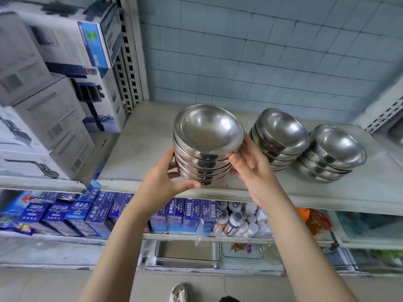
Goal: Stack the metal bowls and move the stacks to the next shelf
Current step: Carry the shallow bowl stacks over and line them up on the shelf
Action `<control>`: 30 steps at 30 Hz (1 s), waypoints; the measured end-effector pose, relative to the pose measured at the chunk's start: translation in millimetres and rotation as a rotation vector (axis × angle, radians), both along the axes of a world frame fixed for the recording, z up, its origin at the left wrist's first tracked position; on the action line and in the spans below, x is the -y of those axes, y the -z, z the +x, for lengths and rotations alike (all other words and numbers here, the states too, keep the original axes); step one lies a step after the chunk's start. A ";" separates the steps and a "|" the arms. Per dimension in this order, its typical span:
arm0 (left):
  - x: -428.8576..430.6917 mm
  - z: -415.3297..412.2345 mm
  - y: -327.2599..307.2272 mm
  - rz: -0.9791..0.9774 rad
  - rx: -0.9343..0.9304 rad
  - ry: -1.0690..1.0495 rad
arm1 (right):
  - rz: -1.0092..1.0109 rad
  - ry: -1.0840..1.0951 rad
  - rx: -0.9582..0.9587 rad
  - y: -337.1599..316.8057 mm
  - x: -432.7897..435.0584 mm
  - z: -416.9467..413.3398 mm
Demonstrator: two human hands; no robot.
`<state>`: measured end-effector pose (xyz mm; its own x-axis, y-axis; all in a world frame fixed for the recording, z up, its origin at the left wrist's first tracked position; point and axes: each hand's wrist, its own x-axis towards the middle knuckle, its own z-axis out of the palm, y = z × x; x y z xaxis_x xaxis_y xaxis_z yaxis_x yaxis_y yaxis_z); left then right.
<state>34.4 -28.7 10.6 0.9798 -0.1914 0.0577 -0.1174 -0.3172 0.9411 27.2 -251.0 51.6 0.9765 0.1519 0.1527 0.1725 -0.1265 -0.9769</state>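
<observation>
Head view: my left grip (165, 179) and right grip (255, 171) both clasp the held stack (207, 149) of metal bowls. The left thumb is low near its base and the right thumb is by the top rim. It sits over the front edge of the shelf (141, 144); I can't tell whether it touches. On the shelf to its right stand the middle stack (281, 138), just beside my right grip, and the far stack (333, 153). White cartons (54, 110) fill the bay to the left.

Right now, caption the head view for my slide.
Left hand and right hand grip a stack of metal bowls at the shelf front, second stack and third stack beside it.
</observation>
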 end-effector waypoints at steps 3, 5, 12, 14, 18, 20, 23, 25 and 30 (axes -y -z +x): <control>13.3 -16.0 -13.9 -0.004 0.022 -0.004 | 0.063 0.003 0.006 -9.7 15.3 -15.1; 26.9 -26.0 -23.5 0.008 0.041 0.011 | 0.099 0.011 0.016 -14.3 31.6 -27.2; 119.2 -65.6 -55.0 0.001 0.087 0.108 | 0.138 0.124 0.040 -36.9 123.9 -89.1; 156.5 -78.9 -58.0 -0.007 0.081 0.147 | 0.125 0.165 0.044 -42.7 158.9 -111.8; 241.6 -107.4 -56.9 -0.014 0.080 0.245 | 0.134 0.272 0.048 -45.9 236.9 -160.6; 285.5 -120.5 -55.7 -0.021 0.082 0.297 | 0.141 0.328 0.041 -46.8 275.7 -184.4; 347.5 -134.7 -54.0 -0.018 0.090 0.376 | 0.161 0.404 0.050 -48.5 329.9 -215.4; 385.4 -141.1 -54.2 -0.002 0.099 0.424 | 0.161 0.446 0.062 -48.7 363.8 -231.3; 471.8 -140.1 -57.4 0.022 0.092 0.531 | 0.179 0.551 0.076 -47.2 438.6 -250.8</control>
